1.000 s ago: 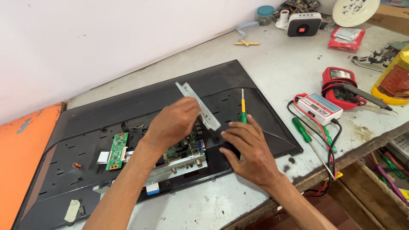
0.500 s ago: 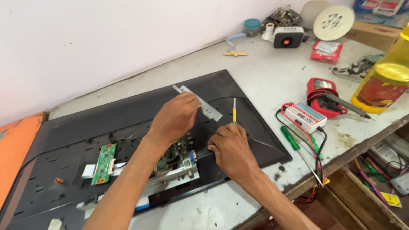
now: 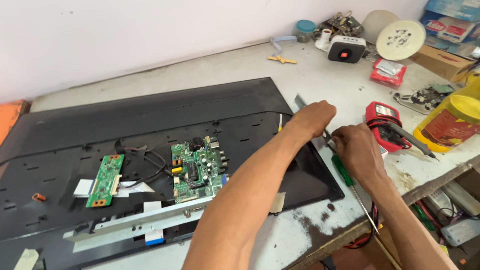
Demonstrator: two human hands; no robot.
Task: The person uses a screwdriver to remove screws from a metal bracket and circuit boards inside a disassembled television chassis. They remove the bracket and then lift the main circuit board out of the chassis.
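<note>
— Fingers first: how do they sit?

— Left hand [image 3: 314, 118] is curled into a fist over a grey metal bracket [image 3: 300, 103], whose flat end sticks out of the fist toward 11 o'clock. Right hand [image 3: 356, 150] has its fingers bent inward at the bracket's other end, touching the left knuckles at 10 o'clock; whether those fingers truly pinch the strip I cannot tell, since the back of the hand hides them.

— And where does that bracket lie?

— At the right edge of the black television back panel [image 3: 150, 112], half over the panel's corner, half over the workbench [image 3: 320, 80].

— What sits next to the hands?

— A yellow-handled screwdriver [image 3: 280, 122] stands just at 9 o'clock of the left fist. A green-handled screwdriver [image 3: 343, 171] lies under the right wrist, its shaft pointing toward 5 o'clock. A red multimeter [image 3: 382, 115] with dark leads rests at 2 o'clock of the right hand, very near it.

— Farther out?

— At 9 o'clock, well apart from the hands, a green main circuit board [image 3: 197, 170] lies on the panel, and past it a smaller narrow green board [image 3: 103, 180] (joined to it by dark cables). A long silver metal rail [image 3: 145, 220] lies at 7 o'clock of the main board. At 3 o'clock of the multimeter stands a yellow bottle [image 3: 450, 122]; at 12 o'clock, near the wall, a small white box with a red button [image 3: 346, 49] and a round white disc [image 3: 400, 39].
</note>
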